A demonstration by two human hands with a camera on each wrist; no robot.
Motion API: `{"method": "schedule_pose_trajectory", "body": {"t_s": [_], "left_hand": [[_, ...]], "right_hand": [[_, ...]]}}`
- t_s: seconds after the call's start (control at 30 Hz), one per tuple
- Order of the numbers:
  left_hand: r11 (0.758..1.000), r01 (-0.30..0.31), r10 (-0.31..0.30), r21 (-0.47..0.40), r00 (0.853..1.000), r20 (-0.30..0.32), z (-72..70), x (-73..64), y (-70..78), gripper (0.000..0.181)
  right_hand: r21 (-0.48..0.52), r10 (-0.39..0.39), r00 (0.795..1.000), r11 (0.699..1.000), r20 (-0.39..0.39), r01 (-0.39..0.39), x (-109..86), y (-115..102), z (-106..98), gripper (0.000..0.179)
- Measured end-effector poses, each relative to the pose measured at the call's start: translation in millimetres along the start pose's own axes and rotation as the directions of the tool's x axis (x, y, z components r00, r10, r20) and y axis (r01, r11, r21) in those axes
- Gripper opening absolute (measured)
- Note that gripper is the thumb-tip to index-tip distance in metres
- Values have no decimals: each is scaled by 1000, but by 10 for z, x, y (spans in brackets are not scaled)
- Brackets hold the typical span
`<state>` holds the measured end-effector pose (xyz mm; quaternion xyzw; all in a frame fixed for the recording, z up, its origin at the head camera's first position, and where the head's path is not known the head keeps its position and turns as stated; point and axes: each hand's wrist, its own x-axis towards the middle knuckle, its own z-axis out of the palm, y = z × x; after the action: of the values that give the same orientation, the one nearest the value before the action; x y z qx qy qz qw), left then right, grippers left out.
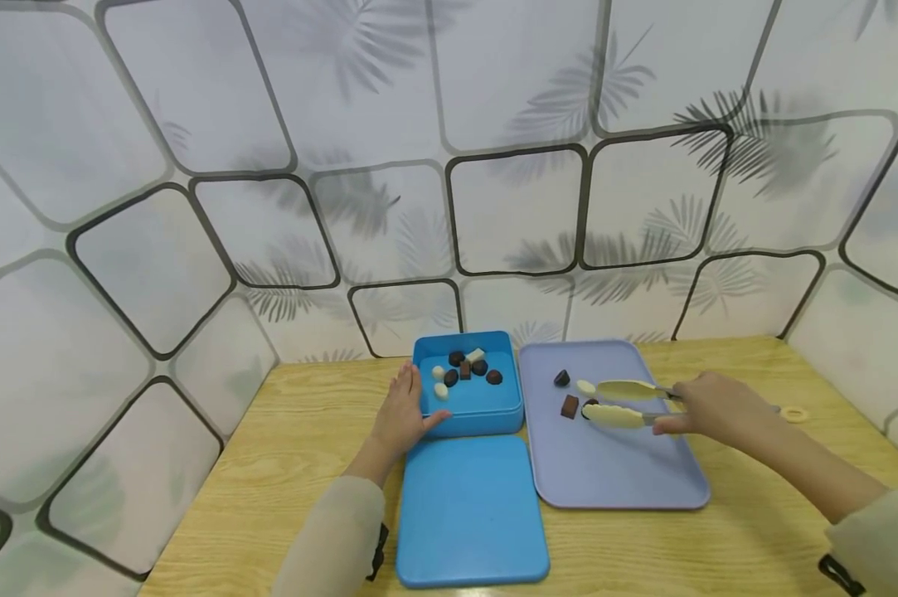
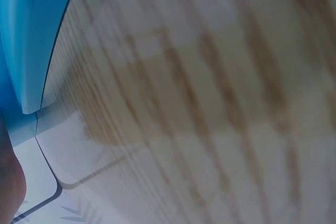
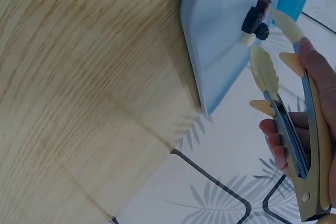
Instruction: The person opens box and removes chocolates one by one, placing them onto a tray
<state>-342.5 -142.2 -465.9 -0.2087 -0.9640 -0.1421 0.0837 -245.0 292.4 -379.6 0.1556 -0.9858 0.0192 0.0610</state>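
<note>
My right hand (image 1: 720,410) grips a pair of tongs (image 1: 618,415) with cream scalloped tips, spread apart over the lilac tray (image 1: 613,477). On that tray lie a brown square chocolate (image 1: 570,406), a dark cone-like chocolate (image 1: 562,378) and a white oval one (image 1: 586,387). A dark round chocolate (image 1: 589,405) shows partly behind the lower tip. My left hand (image 1: 400,414) rests along the left side of a blue box (image 1: 471,424), fingers straight, thumb at its front rim. Several dark and white chocolates (image 1: 494,377) lie inside the box.
A flat blue lid (image 1: 473,514) lies in front of the box, left of the tray. Everything stands on a wood-grain table (image 1: 225,531). A patterned wall covering (image 1: 516,215) rises behind the box and tray and along both sides.
</note>
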Motion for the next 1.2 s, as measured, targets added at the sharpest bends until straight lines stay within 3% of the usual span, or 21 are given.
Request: {"method": "schedule_pose_trajectory", "body": {"t_s": [0.23,0.53,0.67,0.87,1.03,1.2], "left_hand": [[1000,5,-5,18,1000,5,-2,2,9,106],[1000,8,-8,25,1000,4,11,14,-1,107],[1000,9,-9,22,1000,3,12,11,-1,107],[1000,11,-11,17,1000,5,11,-5,0,113],[1000,7,-7,17,1000,6,13,-6,0,115],[1000,7,-8,15,1000,7,-2,-4,13,115]], "right_hand": [[8,38,998,999,-47,-38,38,-15,-38,90],[7,55,990,999,-130,-54,149,-102,-58,105],[-8,29,988,999,-154,-31,207,-152,-67,107],[13,14,992,1000,-123,-12,312,-273,-114,110],[52,30,994,998,-106,-24,417,-367,-165,99],[54,-6,995,998,-97,12,533,-464,-193,88]]}}
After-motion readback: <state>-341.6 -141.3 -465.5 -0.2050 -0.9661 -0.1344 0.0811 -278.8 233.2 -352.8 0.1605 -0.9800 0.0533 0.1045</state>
